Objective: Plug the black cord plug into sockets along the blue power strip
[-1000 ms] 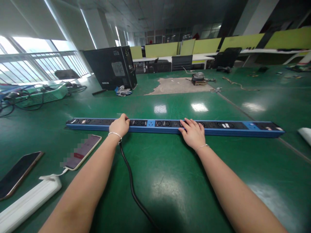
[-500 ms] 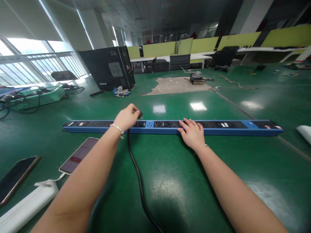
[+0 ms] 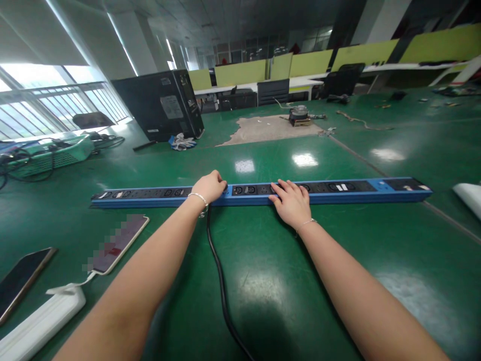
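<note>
The power strip (image 3: 248, 200) lies crosswise on the green surface (image 3: 188, 165). Over its left half, the left hand (image 3: 210, 187) has its grip pinched around a plug (image 3: 226, 189) — mostly hidden — with a black cable (image 3: 221, 281) running nearward from beneath. The right hand (image 3: 293, 201) rests on the strip, grip loose, fingers extended.

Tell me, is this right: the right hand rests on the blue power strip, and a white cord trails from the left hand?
No: the cord is black, not white, as the head view shows. The right hand does rest on the blue power strip, and the cord trails from the left hand.
</note>
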`<state>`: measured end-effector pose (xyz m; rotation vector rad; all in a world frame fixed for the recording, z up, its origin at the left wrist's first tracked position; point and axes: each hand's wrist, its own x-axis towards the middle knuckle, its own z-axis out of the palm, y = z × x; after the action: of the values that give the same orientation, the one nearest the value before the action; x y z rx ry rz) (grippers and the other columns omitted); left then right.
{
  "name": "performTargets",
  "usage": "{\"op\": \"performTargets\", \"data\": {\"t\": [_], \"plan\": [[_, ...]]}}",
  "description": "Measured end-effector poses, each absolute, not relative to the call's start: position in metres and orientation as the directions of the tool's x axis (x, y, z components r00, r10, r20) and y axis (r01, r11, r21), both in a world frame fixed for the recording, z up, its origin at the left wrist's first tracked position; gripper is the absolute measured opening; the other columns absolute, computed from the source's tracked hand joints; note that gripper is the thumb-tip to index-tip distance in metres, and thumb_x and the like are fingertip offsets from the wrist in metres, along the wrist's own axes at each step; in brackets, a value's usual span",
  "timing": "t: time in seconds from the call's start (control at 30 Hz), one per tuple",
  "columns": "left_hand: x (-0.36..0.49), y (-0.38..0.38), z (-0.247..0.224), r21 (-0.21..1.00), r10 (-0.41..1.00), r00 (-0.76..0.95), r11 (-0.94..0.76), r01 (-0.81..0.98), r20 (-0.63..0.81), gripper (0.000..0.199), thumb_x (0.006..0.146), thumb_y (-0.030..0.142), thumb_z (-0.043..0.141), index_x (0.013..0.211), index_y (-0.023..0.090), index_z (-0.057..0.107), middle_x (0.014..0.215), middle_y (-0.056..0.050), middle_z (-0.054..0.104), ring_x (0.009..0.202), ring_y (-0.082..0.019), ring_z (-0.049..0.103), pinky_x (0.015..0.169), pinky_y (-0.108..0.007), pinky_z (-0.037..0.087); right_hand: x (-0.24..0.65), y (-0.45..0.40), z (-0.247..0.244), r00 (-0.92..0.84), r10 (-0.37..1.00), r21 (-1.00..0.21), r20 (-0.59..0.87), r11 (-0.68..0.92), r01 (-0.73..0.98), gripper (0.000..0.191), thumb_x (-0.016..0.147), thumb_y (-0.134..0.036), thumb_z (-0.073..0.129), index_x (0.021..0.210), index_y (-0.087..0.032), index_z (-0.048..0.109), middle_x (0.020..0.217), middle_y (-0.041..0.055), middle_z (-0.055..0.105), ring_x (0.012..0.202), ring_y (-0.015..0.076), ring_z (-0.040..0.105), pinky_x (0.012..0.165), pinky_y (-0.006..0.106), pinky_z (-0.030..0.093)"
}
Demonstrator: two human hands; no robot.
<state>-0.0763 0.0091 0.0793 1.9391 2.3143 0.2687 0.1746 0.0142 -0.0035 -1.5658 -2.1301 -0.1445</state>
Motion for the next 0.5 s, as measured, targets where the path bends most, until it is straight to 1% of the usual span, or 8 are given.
{"op": "performTargets", "data": {"t": [0.33, 0.5], "plan": [[-0.070, 0.017, 0.079, 0.132, 0.987, -0.159, 0.160, 0.978, -0.025, 0.028, 0.080, 0.037, 0.046, 0.097, 0.017, 0.057, 0.100, -0.016, 0.069, 0.095, -0.029, 0.064, 0.079, -0.036, 0.047, 0.174, 0.012, -0.001, -0.220, 0.876, -0.201, 0.429, 0.330, 0.922, 0.041, 0.091, -0.044, 0.039, 0.127, -0.030, 0.054, 0.138, 0.0020, 0.048, 0.128, 0.0235, 0.037, 0.106, 0.047, 0.021], [-0.066, 0.016, 0.082, 0.073, 0.987, -0.157, 0.159, 0.984, -0.042, 0.030, 0.081, 0.036, 0.043, 0.100, 0.018, 0.056, 0.102, -0.016, 0.068, 0.096, -0.028, 0.064, 0.079, -0.037, 0.048, 0.174, 0.013, -0.001, -0.220, 0.876, -0.208, 0.428, 0.333, 0.920, 0.041, 0.091, -0.044, 0.040, 0.127, -0.030, 0.054, 0.138, 0.0021, 0.048, 0.128, 0.0235, 0.037, 0.106, 0.047, 0.021]]}}
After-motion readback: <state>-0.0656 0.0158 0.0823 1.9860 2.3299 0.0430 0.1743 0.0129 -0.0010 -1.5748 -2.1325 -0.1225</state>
